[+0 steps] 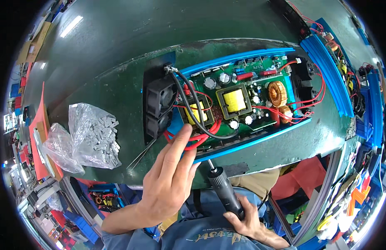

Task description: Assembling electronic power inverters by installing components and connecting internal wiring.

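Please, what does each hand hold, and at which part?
The right hand holds a black screwdriver by the lower end of its handle. The left hand holds nothing; its fingers press the red wires.

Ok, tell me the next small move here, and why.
Probably bring the electric screwdriver tip up to the blue case edge: the right hand holds it just below the near rail, while the left hand pins the red wires clear.
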The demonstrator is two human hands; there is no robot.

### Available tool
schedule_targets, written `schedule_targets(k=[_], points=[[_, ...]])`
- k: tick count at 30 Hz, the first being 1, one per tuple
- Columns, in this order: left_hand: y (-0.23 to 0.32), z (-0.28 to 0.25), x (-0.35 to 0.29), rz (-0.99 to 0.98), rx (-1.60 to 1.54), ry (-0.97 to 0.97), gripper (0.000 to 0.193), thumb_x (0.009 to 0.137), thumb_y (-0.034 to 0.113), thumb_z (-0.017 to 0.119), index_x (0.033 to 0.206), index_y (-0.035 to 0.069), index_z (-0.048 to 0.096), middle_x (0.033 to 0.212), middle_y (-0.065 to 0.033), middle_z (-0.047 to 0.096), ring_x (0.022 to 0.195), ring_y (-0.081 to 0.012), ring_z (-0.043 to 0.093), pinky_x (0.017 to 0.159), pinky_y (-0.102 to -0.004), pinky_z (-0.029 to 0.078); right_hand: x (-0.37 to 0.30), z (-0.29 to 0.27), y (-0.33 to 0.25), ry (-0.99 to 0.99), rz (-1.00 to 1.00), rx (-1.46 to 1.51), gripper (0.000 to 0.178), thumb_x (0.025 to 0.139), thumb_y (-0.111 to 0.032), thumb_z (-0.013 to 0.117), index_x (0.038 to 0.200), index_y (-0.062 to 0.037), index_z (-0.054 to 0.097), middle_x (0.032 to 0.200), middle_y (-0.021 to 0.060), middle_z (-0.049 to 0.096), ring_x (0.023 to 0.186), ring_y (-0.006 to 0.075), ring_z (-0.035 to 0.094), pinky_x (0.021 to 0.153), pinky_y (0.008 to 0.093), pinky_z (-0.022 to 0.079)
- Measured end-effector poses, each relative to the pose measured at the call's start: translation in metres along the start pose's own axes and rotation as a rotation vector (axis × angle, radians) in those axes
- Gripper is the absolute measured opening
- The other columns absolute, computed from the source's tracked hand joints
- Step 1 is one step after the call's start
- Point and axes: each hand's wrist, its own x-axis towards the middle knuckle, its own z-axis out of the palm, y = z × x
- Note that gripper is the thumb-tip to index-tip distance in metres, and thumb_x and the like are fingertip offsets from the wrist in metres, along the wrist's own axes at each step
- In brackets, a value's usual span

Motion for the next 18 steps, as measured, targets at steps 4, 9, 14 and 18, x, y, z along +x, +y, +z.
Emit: schedule_targets(k=[4, 9, 14, 18], points=[[0.0, -0.003, 0.005, -0.024, 0.061, -0.066, 0.047, 0.07, 0.004, 0.081, 0.112, -0.008, 0.064, 0.147, -0.0218, 0.05, 0.118, -0.0363, 0.061, 0.094, -0.0409, 0.054, 0.002, -0.004, 0.012, -0.142, 0.074, 0.265, 0.057, 0.093, -0.038, 0.073, 0.127, 0.0035, 0.054, 0.089, 0.0064, 0.064, 0.076, 0.0153, 0.059, 0.073, 0.031, 0.049], [-0.002, -0.007, 0.007, -0.048, 0.037, -0.113, 0.05, 0.068, 0.007, 0.082, 0.114, -0.005, 0.065, 0.15, -0.0219, 0.046, 0.123, -0.038, 0.056, 0.098, -0.0446, 0.05, 0.002, -0.013, 0.013, -0.336, 0.33, 0.543, 0.073, 0.093, -0.055, 0.064, 0.131, 0.0057, 0.053, 0.088, 0.0082, 0.064, 0.073, 0.0128, 0.057, 0.068, 0.0266, 0.045], [-0.002, -0.005, 0.007, -0.057, 0.041, -0.113, 0.049, 0.068, 0.009, 0.082, 0.113, -0.003, 0.066, 0.152, -0.0212, 0.045, 0.125, -0.0386, 0.055, 0.099, -0.0454, 0.048, 0.005, -0.002, 0.031, -0.551, 0.299, 0.951, 0.093, 0.095, -0.074, 0.04, 0.14, 0.0064, 0.049, 0.082, 0.0088, 0.062, 0.072, 0.0136, 0.054, 0.065, 0.0271, 0.041], [-0.004, -0.004, 0.006, -0.048, 0.022, -0.085, 0.045, 0.069, 0.009, 0.082, 0.111, -0.001, 0.068, 0.151, -0.0207, 0.047, 0.116, -0.0372, 0.058, 0.094, -0.0442, 0.048, 0.002, 0.001, 0.03, -0.612, 0.396, 1.192, 0.106, 0.092, -0.084, 0.027, 0.142, 0.0068, 0.048, 0.077, 0.0119, 0.06, 0.066, 0.0162, 0.053, 0.062, 0.0285, 0.04]])
